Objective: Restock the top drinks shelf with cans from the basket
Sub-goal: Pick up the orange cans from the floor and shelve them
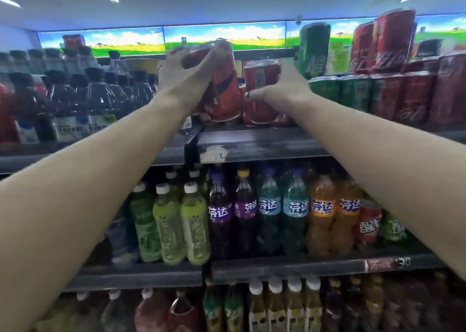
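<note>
I see my left hand (186, 72) gripping a tilted red can (222, 87) near its top, above the front edge of the top shelf (264, 142). My right hand (282, 89) curls round a stacked red can (261, 76) just beside it. That shelf holds green cans (340, 89) and more red cans (413, 94) to the right, dark-capped bottles (75, 92) to the left.

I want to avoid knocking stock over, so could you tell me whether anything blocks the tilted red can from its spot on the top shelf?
Yes: the right hand holds stacked red cans beside the tilted red can.
</note>
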`<state>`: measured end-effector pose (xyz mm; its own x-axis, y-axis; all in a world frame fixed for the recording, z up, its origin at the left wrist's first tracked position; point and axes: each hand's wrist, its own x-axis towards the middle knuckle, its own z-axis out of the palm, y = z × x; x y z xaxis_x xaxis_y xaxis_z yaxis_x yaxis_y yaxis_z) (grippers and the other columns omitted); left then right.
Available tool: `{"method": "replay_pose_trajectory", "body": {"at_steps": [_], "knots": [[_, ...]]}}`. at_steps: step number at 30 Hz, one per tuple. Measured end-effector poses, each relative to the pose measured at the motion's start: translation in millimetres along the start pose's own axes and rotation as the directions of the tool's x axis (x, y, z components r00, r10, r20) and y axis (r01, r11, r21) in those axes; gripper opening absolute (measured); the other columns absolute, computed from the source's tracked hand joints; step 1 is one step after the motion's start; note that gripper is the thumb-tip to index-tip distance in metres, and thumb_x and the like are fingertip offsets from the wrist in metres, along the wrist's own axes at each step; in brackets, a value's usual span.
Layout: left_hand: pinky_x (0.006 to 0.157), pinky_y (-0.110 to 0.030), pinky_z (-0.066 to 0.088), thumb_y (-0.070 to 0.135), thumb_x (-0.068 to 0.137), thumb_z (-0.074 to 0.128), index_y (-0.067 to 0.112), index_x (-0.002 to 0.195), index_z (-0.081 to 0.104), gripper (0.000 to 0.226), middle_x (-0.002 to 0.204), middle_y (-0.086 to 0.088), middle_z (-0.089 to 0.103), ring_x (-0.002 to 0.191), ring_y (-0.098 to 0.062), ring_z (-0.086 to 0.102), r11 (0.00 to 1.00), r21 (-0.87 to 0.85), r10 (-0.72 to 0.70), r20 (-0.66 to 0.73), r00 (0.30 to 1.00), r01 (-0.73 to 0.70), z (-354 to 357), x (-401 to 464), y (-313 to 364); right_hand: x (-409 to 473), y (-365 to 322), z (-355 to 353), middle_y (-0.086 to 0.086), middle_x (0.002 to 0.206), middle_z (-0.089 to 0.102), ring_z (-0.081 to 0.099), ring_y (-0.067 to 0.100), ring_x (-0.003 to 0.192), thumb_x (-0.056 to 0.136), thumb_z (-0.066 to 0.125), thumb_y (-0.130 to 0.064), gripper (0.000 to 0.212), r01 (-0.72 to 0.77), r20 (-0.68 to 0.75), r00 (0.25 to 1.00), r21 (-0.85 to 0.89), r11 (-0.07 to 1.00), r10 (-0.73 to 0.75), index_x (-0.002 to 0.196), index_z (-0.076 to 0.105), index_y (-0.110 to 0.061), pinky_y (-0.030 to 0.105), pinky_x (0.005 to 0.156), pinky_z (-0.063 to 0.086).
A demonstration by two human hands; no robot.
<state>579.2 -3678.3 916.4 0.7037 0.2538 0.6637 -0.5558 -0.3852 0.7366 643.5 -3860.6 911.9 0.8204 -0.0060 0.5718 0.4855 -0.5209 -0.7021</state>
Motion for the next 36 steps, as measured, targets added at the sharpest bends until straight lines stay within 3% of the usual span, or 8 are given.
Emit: {"method": "replay_pose_trajectory", "body": {"at_steps": [6,13,17,21,26,30,33,36], "knots": [[0.080,-0.033,0.063,0.078,0.073,0.075,0.030,0.093,0.073,0.052,0.108,0.002,0.073,0.094,-0.014,0.073,0.999,0.044,0.028,0.092,0.995,-0.032,2,32,-24,18,13,35,0.004,0.098,0.073,0.070,0.023,0.093,0.055,0.090,-0.061,0.071,-0.116,-0.053,0.993,-0.247,0.962,0.106,0.105,0.070,-0.014,0.036,0.082,0.058],[0.089,-0.042,0.060,0.090,0.063,0.069,0.018,0.098,0.072,0.080,0.105,-0.004,0.074,0.100,-0.025,0.073,0.998,0.060,0.016,0.130,0.991,-0.024,15,42,-53,12,14,39,0.019,0.141,0.046,0.055,0.038,0.124,0.074,0.089,-0.043,0.097,-0.123,-0.197,0.979,-0.397,0.910,0.046,0.145,0.036,-0.004,0.043,0.098,0.047],[0.104,-0.055,0.055,0.098,0.054,0.067,0.008,0.123,0.069,0.113,0.127,-0.015,0.071,0.119,-0.034,0.068,0.999,0.044,0.001,0.130,0.991,-0.007,22,40,-66,9,22,36,0.004,0.089,0.060,0.062,0.031,0.097,0.083,0.077,-0.014,0.029,-0.003,-0.171,0.982,-0.412,0.911,-0.074,0.102,0.055,-0.012,0.034,0.071,0.040],[0.106,-0.060,0.051,0.103,0.048,0.063,0.005,0.133,0.063,0.130,0.137,-0.022,0.064,0.126,-0.040,0.063,0.998,0.064,-0.013,0.149,0.989,0.004,28,37,-76,13,30,33,0.002,0.097,0.066,0.064,0.024,0.097,0.085,0.067,-0.005,0.018,0.032,-0.043,0.998,-0.422,0.906,-0.055,0.096,0.068,-0.019,0.027,0.075,0.044],[0.086,-0.044,0.058,0.092,0.063,0.067,0.010,0.112,0.072,0.096,0.100,-0.007,0.074,0.091,-0.025,0.072,0.997,0.079,-0.012,0.164,0.986,-0.001,32,35,-75,5,29,33,0.002,0.104,0.071,0.064,0.018,0.097,0.090,0.054,0.000,0.037,0.162,0.186,0.978,-0.365,0.917,-0.098,0.117,0.074,-0.017,0.027,0.086,0.051],[0.101,-0.051,0.055,0.099,0.055,0.063,0.005,0.127,0.066,0.118,0.125,-0.016,0.071,0.114,-0.035,0.068,0.995,0.096,-0.029,0.153,0.988,0.014,35,36,-76,8,25,34,0.006,0.117,0.069,0.061,0.015,0.089,0.093,0.041,-0.002,0.048,0.120,0.333,0.943,-0.384,0.916,0.016,0.125,0.070,-0.022,0.020,0.065,0.044],[0.077,-0.033,0.053,0.086,0.070,0.068,0.017,0.093,0.070,0.073,0.086,0.001,0.069,0.081,-0.018,0.067,0.996,0.089,-0.013,0.194,0.981,-0.004,35,37,-74,9,22,34,0.000,0.099,0.065,0.058,0.019,0.086,0.093,0.039,0.000,0.043,0.113,0.357,0.934,-0.366,0.924,0.027,0.103,0.068,-0.029,0.020,0.061,0.041],[0.068,-0.027,0.045,0.077,0.078,0.070,0.025,0.078,0.064,0.052,0.077,0.007,0.064,0.072,-0.013,0.062,0.994,0.109,-0.004,0.207,0.978,-0.019,36,37,-73,7,22,28,0.002,0.109,0.065,0.059,0.021,0.099,0.091,0.041,0.000,0.041,0.105,0.370,0.929,-0.327,0.939,0.025,0.116,0.067,-0.022,0.027,0.076,0.046]]}}
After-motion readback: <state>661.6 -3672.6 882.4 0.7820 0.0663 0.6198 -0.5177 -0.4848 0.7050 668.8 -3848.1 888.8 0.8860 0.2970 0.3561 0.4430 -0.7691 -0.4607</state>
